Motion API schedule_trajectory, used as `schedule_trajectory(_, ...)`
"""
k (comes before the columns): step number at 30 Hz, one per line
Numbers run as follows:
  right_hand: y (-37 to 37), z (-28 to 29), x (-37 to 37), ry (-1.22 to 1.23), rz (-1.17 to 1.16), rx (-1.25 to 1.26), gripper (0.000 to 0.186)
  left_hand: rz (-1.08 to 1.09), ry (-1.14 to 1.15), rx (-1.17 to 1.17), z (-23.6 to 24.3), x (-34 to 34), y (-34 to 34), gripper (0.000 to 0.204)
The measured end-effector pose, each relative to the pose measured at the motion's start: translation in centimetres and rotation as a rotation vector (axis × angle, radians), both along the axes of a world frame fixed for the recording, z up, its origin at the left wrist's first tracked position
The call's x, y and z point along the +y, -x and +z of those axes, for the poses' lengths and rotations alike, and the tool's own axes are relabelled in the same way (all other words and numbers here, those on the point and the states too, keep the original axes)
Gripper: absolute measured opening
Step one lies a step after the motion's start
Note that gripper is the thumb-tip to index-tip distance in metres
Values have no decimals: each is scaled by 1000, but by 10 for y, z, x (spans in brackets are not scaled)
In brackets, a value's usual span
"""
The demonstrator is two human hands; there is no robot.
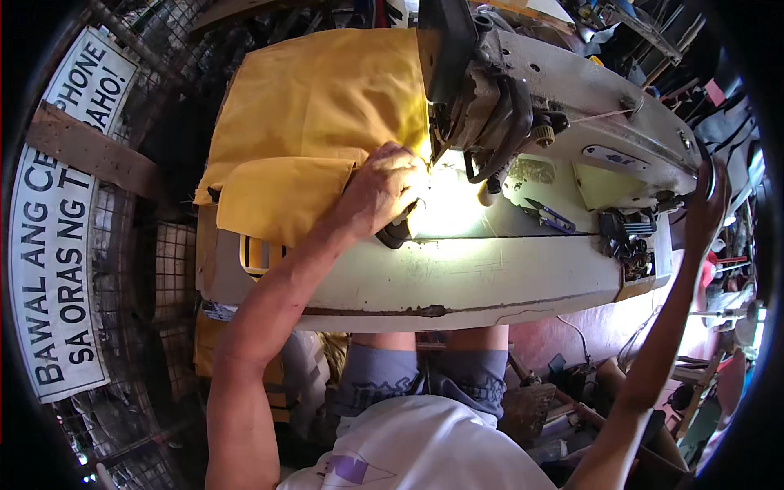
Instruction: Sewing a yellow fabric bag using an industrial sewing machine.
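A sewing machine (563,82) with a pale, worn body stands on the table, its lamp lighting the area by the needle. Yellow fabric (318,90) lies left of the needle, with a folded yellow piece (278,196) on its near side. My left hand (384,189) is closed, fingers bunched on the fabric's edge just beside the presser foot area; the foot itself is mostly hidden by the hand and glare. At the machine's far right end, my right hand (712,192) is curled around the dark handwheel (707,167), its fingers partly hidden.
Thread snips (549,216) lie on the machine bed right of the needle. A small black mechanism (627,235) sits near the table's right end. The worn table edge (433,312) runs above my lap. A wire mesh wall with a white sign (61,229) stands at the left.
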State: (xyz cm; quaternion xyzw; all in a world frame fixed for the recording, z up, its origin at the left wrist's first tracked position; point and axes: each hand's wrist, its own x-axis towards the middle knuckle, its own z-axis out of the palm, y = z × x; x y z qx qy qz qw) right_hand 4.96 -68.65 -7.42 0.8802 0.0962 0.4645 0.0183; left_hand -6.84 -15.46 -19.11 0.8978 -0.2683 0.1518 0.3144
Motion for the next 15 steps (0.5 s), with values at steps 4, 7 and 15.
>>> schedule_trajectory(4, -94, 36, -123, -66, 5, 258, 41, -35, 26, -27, 0, -8, -13, 12)
schedule_trajectory(7, -136, 40, -164, -428, 113, 583, 40, -36, -88, 31, 10, -2, -19, 14)
schedule_trajectory(15, -62, -44, -150, -364, 21, 152, 46, -185, -303, -116, -13, 37, -72, 60)
